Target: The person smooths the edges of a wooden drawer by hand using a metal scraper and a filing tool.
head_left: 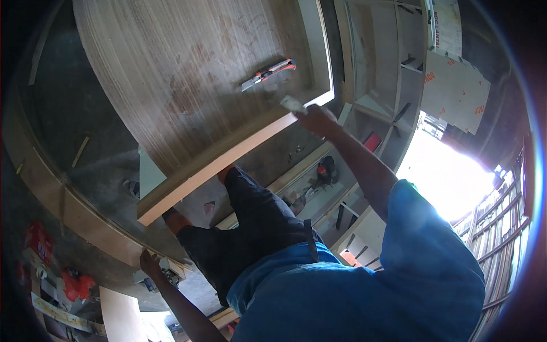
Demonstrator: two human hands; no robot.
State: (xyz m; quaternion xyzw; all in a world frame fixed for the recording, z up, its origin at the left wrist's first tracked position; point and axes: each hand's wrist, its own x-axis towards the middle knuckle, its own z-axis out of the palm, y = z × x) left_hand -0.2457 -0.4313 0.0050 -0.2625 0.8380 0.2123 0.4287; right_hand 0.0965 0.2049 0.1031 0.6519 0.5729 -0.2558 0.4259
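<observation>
My right hand (pixel 319 121) grips a small pale, flat piece (pixel 292 104) at the near right corner of a wooden frame strip (pixel 216 159) along a wood-grain panel (pixel 182 62). A red-and-black utility knife (pixel 268 74) with its blade showing lies on the panel, above that hand. Low at the left, my left hand (pixel 149 263) has its fingers curled at the edge of a long board (pixel 74 205), beside a metal power tool (pixel 165 276); what they hold, if anything, is unclear.
Pale cabinet frames (pixel 376 62) stand at the right, with a dark tool (pixel 321 172) among them. Printed sheets (pixel 453 94) and a bright opening lie beyond. Red items (pixel 77 285) and offcuts are at lower left. My legs are beneath the panel's near edge.
</observation>
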